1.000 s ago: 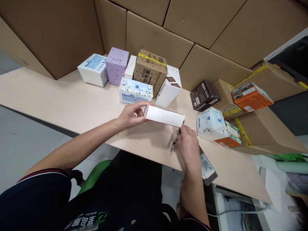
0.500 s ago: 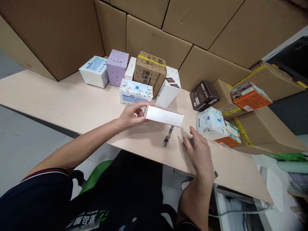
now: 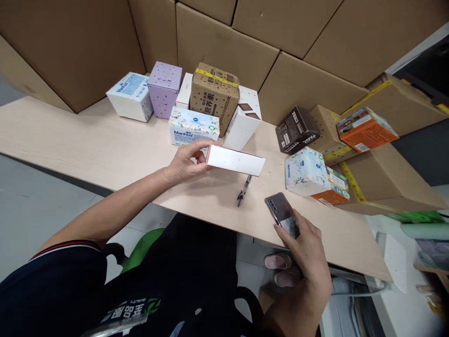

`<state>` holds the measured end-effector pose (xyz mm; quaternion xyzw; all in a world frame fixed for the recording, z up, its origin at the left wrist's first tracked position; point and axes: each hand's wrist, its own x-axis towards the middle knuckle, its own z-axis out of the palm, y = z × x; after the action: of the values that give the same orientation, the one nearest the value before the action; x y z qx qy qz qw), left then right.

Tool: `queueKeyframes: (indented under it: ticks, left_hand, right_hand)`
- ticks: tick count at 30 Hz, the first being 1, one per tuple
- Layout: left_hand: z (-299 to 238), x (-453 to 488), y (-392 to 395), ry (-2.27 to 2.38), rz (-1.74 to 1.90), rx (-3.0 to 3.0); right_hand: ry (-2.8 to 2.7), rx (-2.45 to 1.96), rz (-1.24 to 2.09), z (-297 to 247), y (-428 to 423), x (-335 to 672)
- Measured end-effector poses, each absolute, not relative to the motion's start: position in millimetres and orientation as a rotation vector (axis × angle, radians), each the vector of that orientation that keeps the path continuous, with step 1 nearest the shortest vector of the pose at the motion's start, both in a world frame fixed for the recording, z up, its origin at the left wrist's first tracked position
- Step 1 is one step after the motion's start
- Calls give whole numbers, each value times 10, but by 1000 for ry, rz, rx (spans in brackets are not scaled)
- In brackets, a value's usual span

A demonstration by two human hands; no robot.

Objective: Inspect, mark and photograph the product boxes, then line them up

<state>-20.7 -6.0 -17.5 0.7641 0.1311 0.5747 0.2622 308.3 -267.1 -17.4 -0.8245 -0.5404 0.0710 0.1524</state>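
My left hand [image 3: 189, 160] is closed on the left end of a slim white box [image 3: 235, 160] with red edges, held over the table. Below that box a black-and-clear pen [image 3: 244, 191] lies on the tabletop. My right hand [image 3: 308, 248] grips the lower end of a smartphone [image 3: 280, 213], its thumb along one side and fingers along the other. The phone's back with its camera lenses faces up, near the table's front edge. Whether it rests on the table or is lifted a little, I cannot tell.
Behind the left hand stand tissue packs [image 3: 194, 125], a purple box [image 3: 164, 90], a brown carton [image 3: 214, 93] and a white box [image 3: 242, 119]. To the right are a dark brown box [image 3: 297, 130], another tissue pack [image 3: 306, 172] and orange boxes [image 3: 366, 131]. Large cartons [image 3: 224, 40] line the back.
My right hand has shifted down and to the right, and its fingers now hold the phone, which shows more fully. The left hand still holds the white box. The view has shifted slightly.
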Motion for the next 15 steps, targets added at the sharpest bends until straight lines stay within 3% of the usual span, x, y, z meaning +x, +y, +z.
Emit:
queueKeyframes:
  ticks: [8, 15]
  left_hand:
    - [-158, -208, -72, 335, 1571, 2120]
    - [-172, -228, -76, 375, 1542, 2127]
  right_hand:
    - [-1372, -2235, 54, -164, -2758, 2949]
    - [-845, -1615, 636, -72, -2835, 2492]
